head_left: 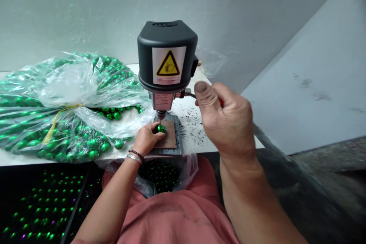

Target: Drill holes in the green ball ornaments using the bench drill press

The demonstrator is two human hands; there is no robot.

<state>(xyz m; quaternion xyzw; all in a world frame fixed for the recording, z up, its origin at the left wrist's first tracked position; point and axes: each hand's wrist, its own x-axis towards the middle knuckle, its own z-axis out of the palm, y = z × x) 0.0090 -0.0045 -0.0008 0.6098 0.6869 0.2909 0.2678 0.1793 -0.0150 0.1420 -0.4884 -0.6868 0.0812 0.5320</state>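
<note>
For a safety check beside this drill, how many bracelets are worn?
2: a dark beaded bracelet and a silver bracelet, both on the wrist of the left hand. None seems hidden.

Soft, cool light; white glare on plastic bag

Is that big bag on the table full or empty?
The bag looks full: many green balls show through it around the yellow tie.

Drill press on worktop, wall behind | tied bag, balls inside, left | board on press base | single ball on board, left hand beside it | lever right, in right hand | second bag on lap (below the worktop's edge, from what I see)
</note>
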